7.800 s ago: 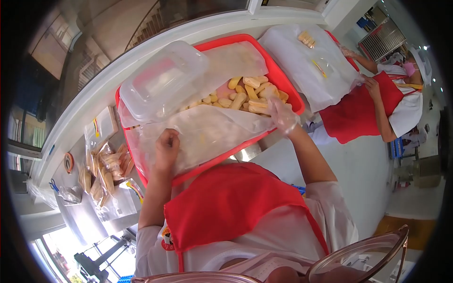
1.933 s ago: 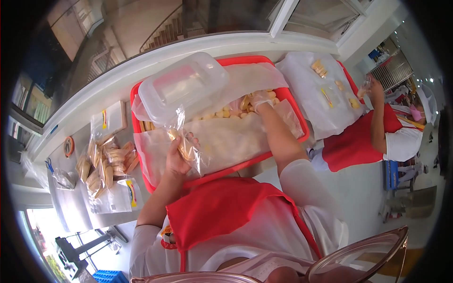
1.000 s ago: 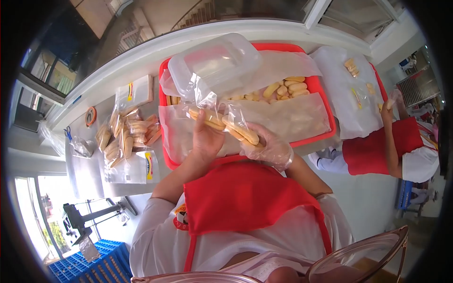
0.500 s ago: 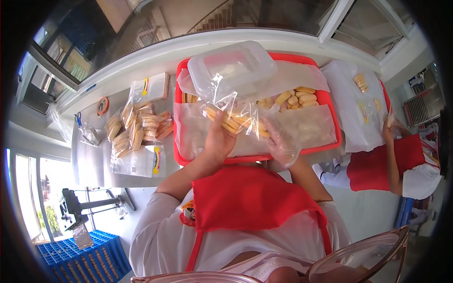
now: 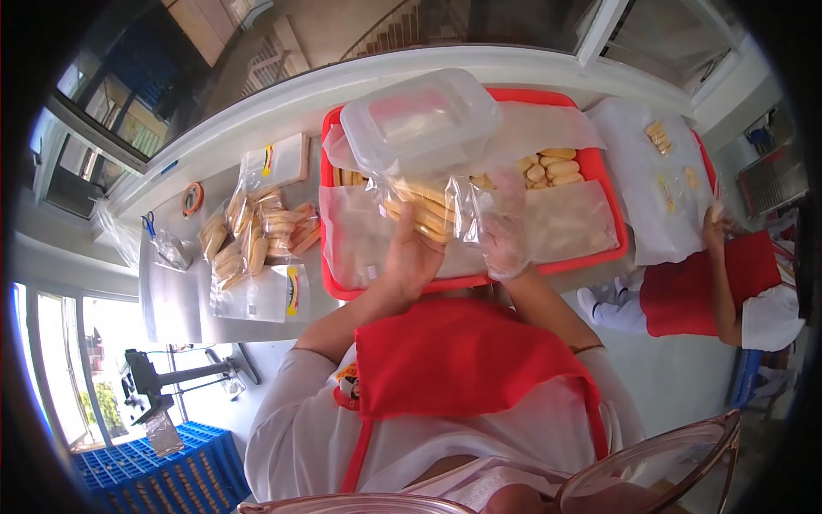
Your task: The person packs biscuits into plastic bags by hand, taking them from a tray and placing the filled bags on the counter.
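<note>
My left hand is closed around a clear plastic bag of finger-shaped biscuits, held over the front half of a red tray. Several long biscuits lie side by side inside it. Just to the right, my right hand, in a clear plastic glove, has its fingers stretched toward loose biscuits in the tray; glare and the glove blur the fingertips. White paper sheets cover parts of the tray. Across its back left rests a translucent plastic container.
Left of the tray lie filled biscuit bags, labelled empty bags, an orange tape roll and blue scissors. At right, a co-worker in a red apron stands by a paper-covered tray. Blue crates stand lower left.
My right hand has come away from the biscuits in the bag and moved up toward the loose ones. The bag in my left hand has shifted slightly right and turned more upright.
</note>
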A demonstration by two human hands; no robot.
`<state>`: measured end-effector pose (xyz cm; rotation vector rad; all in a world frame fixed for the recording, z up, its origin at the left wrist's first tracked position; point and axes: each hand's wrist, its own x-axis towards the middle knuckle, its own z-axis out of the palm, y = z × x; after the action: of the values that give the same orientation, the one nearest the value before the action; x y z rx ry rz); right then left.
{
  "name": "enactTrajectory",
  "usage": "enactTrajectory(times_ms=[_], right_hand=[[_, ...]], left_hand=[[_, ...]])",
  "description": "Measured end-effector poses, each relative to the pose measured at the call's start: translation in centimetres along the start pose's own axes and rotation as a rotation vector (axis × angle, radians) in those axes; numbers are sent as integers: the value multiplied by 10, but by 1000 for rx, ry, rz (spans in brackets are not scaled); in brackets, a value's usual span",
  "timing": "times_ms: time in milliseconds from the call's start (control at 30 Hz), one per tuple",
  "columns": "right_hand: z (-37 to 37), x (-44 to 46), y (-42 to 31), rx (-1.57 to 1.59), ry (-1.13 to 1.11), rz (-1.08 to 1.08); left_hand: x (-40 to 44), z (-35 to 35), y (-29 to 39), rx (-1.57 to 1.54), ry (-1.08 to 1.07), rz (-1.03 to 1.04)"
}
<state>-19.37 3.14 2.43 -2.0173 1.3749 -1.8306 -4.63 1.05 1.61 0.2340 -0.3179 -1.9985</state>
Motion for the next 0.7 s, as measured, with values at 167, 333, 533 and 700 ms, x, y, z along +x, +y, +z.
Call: enactTrajectory(times_ms=[167, 333, 533, 700], right_hand=[[10, 0, -12, 630, -61, 649], [20, -22, 7, 162, -297, 12], [-30, 14, -6, 197, -445, -146], [-110, 70, 114, -616, -732, 599]], left_hand=[[1, 7, -5, 91, 65, 55], [-1, -7, 5, -54, -37, -16], [5, -44, 37, -414, -333, -236], [1, -72, 49, -597, -229, -235]])
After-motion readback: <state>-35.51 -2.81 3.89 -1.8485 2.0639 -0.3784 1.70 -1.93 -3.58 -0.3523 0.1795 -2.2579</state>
